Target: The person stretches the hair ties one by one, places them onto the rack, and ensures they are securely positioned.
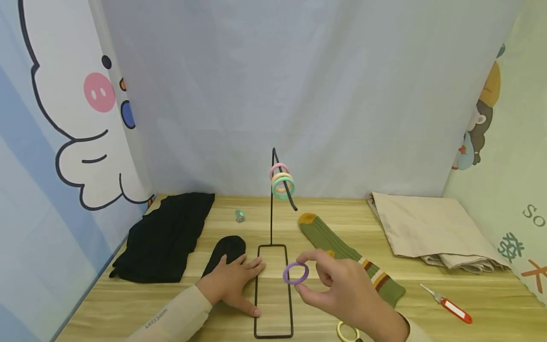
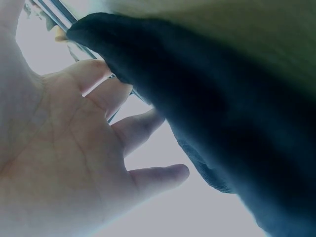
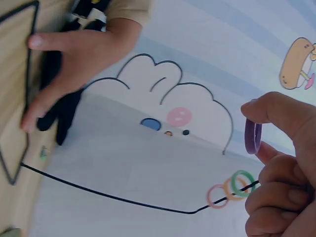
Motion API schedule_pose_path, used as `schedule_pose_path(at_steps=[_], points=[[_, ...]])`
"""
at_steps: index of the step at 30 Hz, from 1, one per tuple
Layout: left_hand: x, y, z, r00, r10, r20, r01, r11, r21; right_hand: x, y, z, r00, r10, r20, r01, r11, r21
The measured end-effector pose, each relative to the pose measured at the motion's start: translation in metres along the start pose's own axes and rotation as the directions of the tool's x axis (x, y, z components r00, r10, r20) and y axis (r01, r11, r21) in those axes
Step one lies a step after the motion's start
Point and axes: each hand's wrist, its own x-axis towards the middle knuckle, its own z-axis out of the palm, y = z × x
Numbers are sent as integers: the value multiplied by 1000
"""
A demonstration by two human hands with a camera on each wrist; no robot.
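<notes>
Between thumb and forefinger my right hand (image 1: pixel 342 282) pinches a purple ring (image 1: pixel 296 273), held above the base of a black wire stand (image 1: pixel 271 213). In the right wrist view the purple ring (image 3: pixel 253 136) appears nearly edge-on. Pink (image 1: pixel 278 167), orange and green rings (image 1: pixel 283 188) hang on the stand's sloping arm. With fingers spread, my left hand (image 1: pixel 232 280) touches the left side of the stand's base. A black sock (image 1: pixel 226 249) lies partly under that hand. A yellow ring (image 1: pixel 347 332) rests on the table, partly hidden near my right wrist.
A black cloth (image 1: pixel 166 237) lies at the left and a folded beige cloth (image 1: pixel 436 228) at the right. A green striped sock (image 1: pixel 333 235) lies right of the stand. A red-handled tool (image 1: pixel 453 306) is at the right front. A small green object (image 1: pixel 240 215) sits behind.
</notes>
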Motion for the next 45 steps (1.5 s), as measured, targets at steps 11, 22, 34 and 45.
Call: schedule_pose_path(at_steps=[11,22,34,45], points=[[-2,4,-3,1000,0,10,0,1000,-7,51,-16,-23,902,-226,-369,252,967,24],[-2,4,0,1000,2,1,-2,1000,-25,68,4,-16,938,-127,-323,102,990,-95],[-2,4,-3,1000,-5,7,5,1000,-16,28,24,-3,984,42,-174,-62,992,-112],[-1,3,-3,1000,-16,10,16,1000,-13,-23,45,7,942,305,139,-283,945,-162]])
